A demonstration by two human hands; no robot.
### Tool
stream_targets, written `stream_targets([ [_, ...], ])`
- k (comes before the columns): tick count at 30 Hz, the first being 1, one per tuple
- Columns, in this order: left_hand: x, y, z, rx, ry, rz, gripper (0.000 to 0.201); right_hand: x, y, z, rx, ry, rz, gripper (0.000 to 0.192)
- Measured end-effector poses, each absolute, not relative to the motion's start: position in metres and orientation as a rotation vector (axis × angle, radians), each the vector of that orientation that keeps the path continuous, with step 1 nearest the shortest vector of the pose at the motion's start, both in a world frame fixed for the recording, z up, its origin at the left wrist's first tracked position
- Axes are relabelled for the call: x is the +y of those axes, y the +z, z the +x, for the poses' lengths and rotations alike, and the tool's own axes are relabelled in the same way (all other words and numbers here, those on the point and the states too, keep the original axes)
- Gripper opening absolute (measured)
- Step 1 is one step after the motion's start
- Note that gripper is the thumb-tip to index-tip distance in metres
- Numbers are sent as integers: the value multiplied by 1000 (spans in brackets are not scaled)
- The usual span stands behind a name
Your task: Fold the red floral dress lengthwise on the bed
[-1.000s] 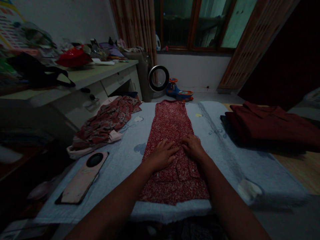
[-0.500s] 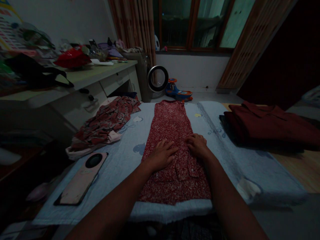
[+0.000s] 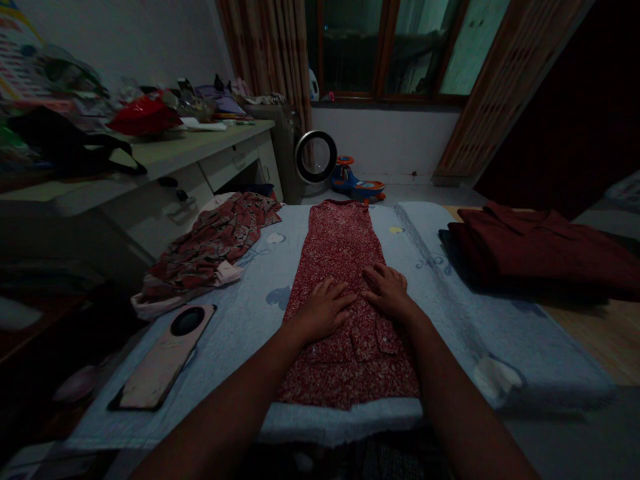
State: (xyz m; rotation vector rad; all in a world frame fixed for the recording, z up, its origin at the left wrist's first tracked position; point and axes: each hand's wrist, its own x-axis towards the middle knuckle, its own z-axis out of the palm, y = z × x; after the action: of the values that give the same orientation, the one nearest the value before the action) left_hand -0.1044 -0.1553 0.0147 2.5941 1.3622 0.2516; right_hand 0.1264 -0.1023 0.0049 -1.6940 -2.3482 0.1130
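Dim home bedroom, blanket-covered bed (image 3: pixel 240 333), cluttered desk (image 3: pixel 165 157), curtained window (image 3: pixel 395 50), child's ride-on toy (image 3: pixel 356 185)

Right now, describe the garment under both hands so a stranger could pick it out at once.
Start at the pale blue blanket spread over the bed. Down its middle lies a long, narrow red dress with a fine white speckle, laid flat, with the left hand and right hand pressed open on it. The crumpled patterned garment to its left is bunched, and the dark red clothes to its right are plain.
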Motion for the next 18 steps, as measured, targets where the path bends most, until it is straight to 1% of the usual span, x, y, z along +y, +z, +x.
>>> stream_targets([
  [3,-155,14,-105,1365,253,2591,48,-100,6,136,-2351,149,-1761,66],
  [8,-155,15,-105,1363,255,2591,47,-97,10,146,-2351,181,-1858,64],
  [14,-156,17,-105,1366,244,2590,48,-96,10,153,-2311,195,-1936,67],
  [18,-156,17,-104,1369,242,2586,48,-97,14,149,-2206,99,-1896,61],
])
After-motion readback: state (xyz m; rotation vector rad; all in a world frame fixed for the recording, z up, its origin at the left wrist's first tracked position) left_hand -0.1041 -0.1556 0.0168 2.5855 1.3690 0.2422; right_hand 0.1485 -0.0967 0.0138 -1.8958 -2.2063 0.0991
